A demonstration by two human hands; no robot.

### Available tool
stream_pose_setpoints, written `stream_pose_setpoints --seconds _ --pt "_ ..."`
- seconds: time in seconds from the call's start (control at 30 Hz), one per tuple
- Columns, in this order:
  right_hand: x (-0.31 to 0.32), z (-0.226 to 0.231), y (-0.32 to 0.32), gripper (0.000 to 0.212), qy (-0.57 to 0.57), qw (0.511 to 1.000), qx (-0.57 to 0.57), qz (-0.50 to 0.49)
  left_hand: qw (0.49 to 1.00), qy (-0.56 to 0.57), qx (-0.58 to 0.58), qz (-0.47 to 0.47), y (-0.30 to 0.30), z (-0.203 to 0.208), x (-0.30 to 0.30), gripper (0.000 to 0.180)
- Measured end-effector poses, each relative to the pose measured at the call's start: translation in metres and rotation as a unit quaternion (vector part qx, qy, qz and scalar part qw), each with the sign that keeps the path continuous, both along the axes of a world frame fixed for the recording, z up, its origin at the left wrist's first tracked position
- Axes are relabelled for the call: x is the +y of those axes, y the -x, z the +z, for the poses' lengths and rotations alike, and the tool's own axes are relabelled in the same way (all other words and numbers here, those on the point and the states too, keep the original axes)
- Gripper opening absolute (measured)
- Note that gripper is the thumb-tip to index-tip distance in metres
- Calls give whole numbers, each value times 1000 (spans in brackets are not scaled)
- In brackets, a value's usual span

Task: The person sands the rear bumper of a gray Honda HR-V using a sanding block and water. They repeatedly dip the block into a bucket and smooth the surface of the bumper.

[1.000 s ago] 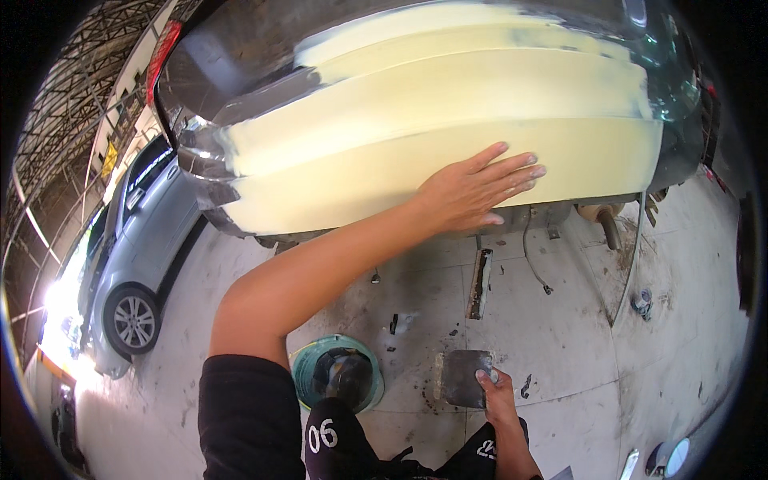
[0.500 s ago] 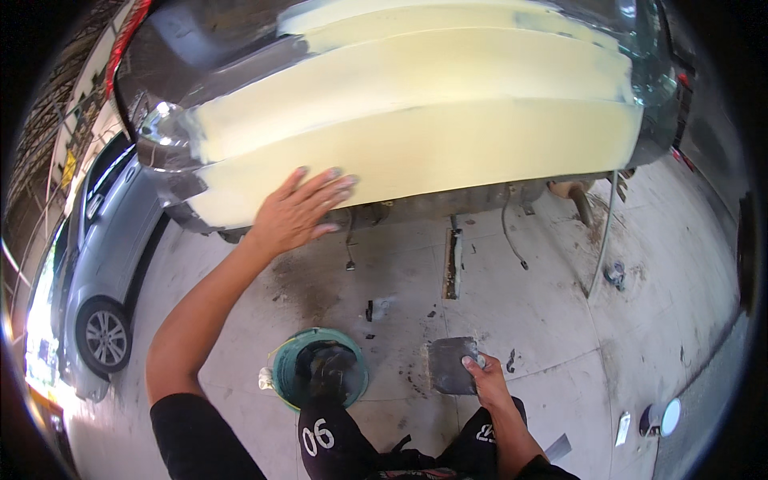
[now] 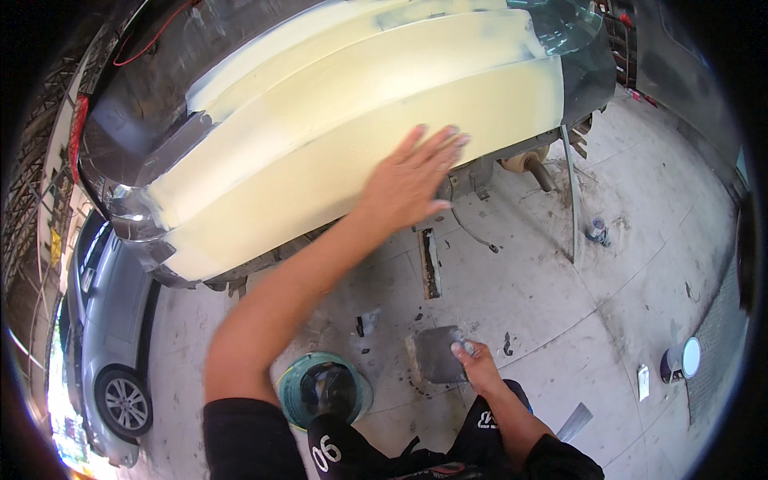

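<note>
Feeling the cream-coated bumper [image 3: 344,136]: my left hand [image 3: 406,182] lies over its lower edge, fingers apart; I'd press flat and lightly;
Dark pad [image 3: 437,355]: clamped in my right hand [image 3: 480,368], above the floor [image 3: 544,308]; I'd hold it clear.

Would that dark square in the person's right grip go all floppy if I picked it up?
Probably not very floppy: the right grip holds the dark square by one side, and the rest looks flat, not drooping. It may be light, since one grip supports it. Being flat and squarish, it's unlikely to roll.
</note>
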State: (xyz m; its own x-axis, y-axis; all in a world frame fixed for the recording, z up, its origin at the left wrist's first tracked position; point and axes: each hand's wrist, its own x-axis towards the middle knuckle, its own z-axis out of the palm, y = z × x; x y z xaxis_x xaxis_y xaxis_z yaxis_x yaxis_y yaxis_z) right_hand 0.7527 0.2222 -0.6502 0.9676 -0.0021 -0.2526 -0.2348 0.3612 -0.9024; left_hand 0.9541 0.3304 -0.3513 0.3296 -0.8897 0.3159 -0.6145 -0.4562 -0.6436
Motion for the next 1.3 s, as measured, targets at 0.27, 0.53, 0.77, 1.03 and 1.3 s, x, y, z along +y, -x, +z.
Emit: stream_pose_setpoints --seconds 0.27,0.53,0.77,1.03,1.3 --pt "-38 14 -17 33 -178 963 -17 -201 882 258 394 1 85 -112 28 60" --pt "8 22 -27 35 -4 1000 -25 -12 298 642 691 148 161 -258 96 39" --pt "40 74 -14 42 433 786 -440 -34 149 849 501 77 183 -244 123 23" --pt "70 71 -39 45 517 734 -431 91 271 795 528 127 222 -267 158 20" --pt "95 74 -39 37 -11 974 -224 -18 -30 884 467 5 248 -236 162 30"
